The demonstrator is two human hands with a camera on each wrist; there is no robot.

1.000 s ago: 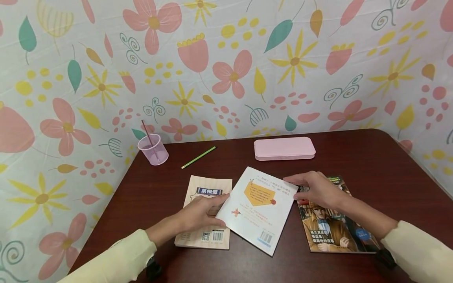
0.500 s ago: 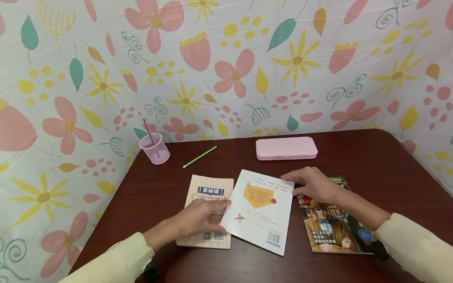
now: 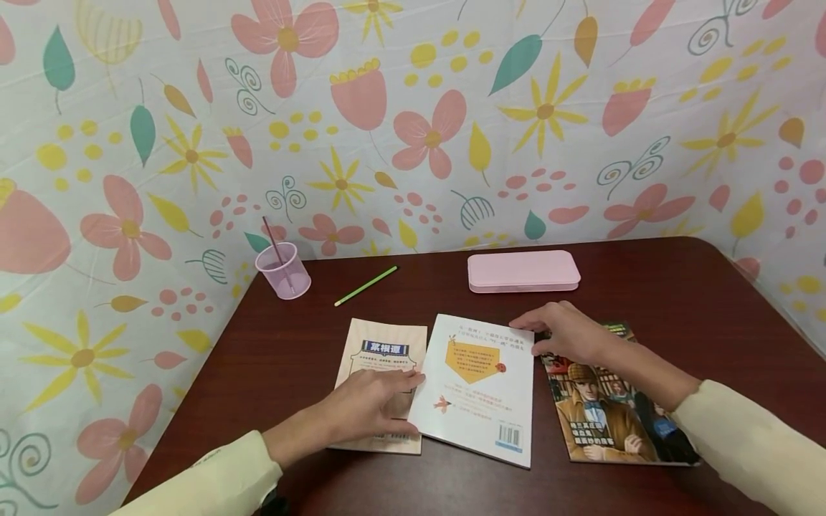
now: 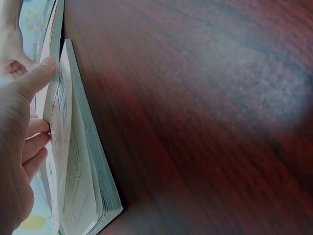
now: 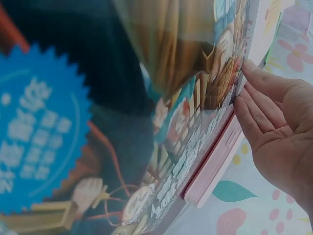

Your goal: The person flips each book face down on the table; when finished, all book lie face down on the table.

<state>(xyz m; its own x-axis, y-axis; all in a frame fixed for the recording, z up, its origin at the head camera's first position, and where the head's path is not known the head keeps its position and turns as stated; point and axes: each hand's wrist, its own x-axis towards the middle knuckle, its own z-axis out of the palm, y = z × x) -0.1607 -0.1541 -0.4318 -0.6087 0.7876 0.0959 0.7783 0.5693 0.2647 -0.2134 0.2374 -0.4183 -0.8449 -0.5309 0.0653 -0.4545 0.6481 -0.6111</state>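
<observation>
- Gripping the left edge of the white book (image 3: 477,401), the left hand (image 3: 358,408) spreads its thumb toward the lower corner and its forefinger higher up; its back faces up, and the left wrist view shows the other fingers bent.
- The left forearm slants in from the lower left in a pale yellow sleeve (image 3: 213,476), with the hand above the beige book (image 3: 381,358).
- The right hand (image 3: 571,333) arches, knuckles raised, and pinches the white book's upper right corner, with fingers at the top edge and thumb at the side.
- The right forearm angles in from the lower right, passing above the detective book (image 3: 590,423), its sleeve pushed back past the wrist.
- Between the hands, the white book lies back cover up, barcode at lower right, its lower left corner overlapping the beige book's right edge.
- In the left wrist view, the beige book's cover stands slightly off its pages.
- Beyond them on the dark red table (image 3: 677,301) are a closed pink case (image 3: 524,272), a green pencil (image 3: 366,286) lying aslant, and a lilac cup (image 3: 288,281) with a thin stick (image 3: 271,236) leaning in it.
- Behind hangs a flowered cloth (image 3: 419,72).
</observation>
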